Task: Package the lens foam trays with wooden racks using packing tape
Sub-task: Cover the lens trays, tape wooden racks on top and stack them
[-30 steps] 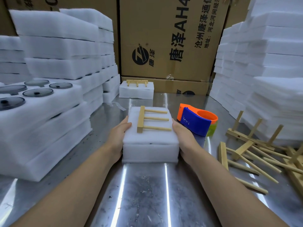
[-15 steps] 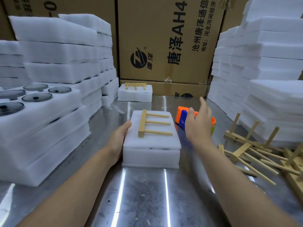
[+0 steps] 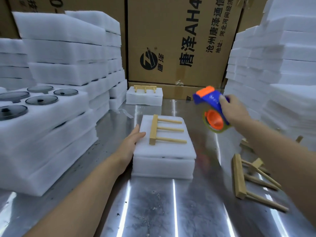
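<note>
A white stacked lens foam tray (image 3: 164,158) lies in the middle of the metal table (image 3: 153,207). On its top rests a wooden rack (image 3: 164,130) with three pegs pointing right. My left hand (image 3: 132,141) rests flat against the tray's left side, fingers straight. My right hand (image 3: 234,112) grips a blue and orange packing tape dispenser (image 3: 212,109), lifted in the air to the upper right of the tray. The dispenser looks blurred.
Loose wooden racks (image 3: 248,178) lie at the right. A finished foam pack with a rack (image 3: 144,96) stands at the back. Foam trays holding dark lenses (image 3: 41,100) are stacked at left, plain foam stacks (image 3: 282,65) at right, cardboard boxes (image 3: 179,41) behind.
My right hand left the tray's right side, reached the tape dispenser and picked it up off the table. My left hand stayed on the tray's left side.
</note>
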